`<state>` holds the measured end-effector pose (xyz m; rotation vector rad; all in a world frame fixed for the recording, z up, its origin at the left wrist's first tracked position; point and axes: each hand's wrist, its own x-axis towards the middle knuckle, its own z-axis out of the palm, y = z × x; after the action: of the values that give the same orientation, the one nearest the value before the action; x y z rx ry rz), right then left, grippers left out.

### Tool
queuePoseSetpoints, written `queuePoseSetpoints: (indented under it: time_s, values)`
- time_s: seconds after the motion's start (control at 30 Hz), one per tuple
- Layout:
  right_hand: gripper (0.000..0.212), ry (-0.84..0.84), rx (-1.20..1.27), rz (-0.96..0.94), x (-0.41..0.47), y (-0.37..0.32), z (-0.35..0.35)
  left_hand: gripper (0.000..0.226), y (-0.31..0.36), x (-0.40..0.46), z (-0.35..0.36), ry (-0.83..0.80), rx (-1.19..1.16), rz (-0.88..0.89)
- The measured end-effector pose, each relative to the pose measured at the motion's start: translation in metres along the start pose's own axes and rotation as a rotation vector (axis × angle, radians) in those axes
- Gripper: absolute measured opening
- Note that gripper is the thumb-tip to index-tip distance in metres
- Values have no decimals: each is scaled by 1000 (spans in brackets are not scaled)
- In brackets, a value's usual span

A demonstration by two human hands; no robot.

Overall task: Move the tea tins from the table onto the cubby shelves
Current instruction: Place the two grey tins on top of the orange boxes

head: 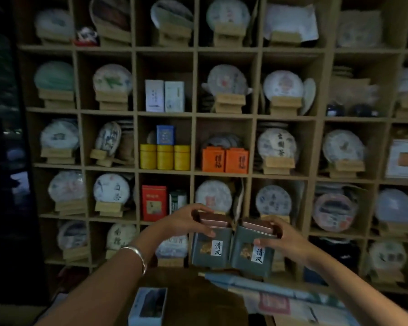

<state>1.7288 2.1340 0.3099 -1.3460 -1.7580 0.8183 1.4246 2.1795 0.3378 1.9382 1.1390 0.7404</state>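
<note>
Two grey-green tea tins, left tin and right tin, held side by side and touching in front of the cubby shelves, each with a copper-coloured lid and a white label. Left hand grips the left tin near its lid, thumb on the front face, fingers curled over the top. Right hand grips the right tin the same way, thumb on the front, fingers wrapped over the lid edge. Silver bangle on the left wrist. Both forearms reach forward and up. One cubby holds three yellow canisters with a blue box behind, one holds two orange boxes, one two white boxes, one a red tin. Most other cubbies hold round wrapped tea cakes on wooden stands. One light blue box lies on the table below.
</note>
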Motion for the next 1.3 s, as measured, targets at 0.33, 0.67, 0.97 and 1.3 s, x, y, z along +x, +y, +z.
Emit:
queuePoseSetpoints:
  time_s: [0.33, 0.67, 0.97, 1.3]
  values:
    - [66, 16, -14, -142, 166, -49, -40, 51, 39, 99, -100, 103, 43, 91]
    - [64, 319, 3, -247, 301, -113, -84, 58, 54, 232, -185, 220, 6, 247]
    - [64, 429, 93, -240, 368, -112, -104, 50, 49, 315, -199, 252, -189, 352]
    - [54, 397, 136, -342, 402, -103, -102, 78, 51, 355, -197, 409, -326, 295]
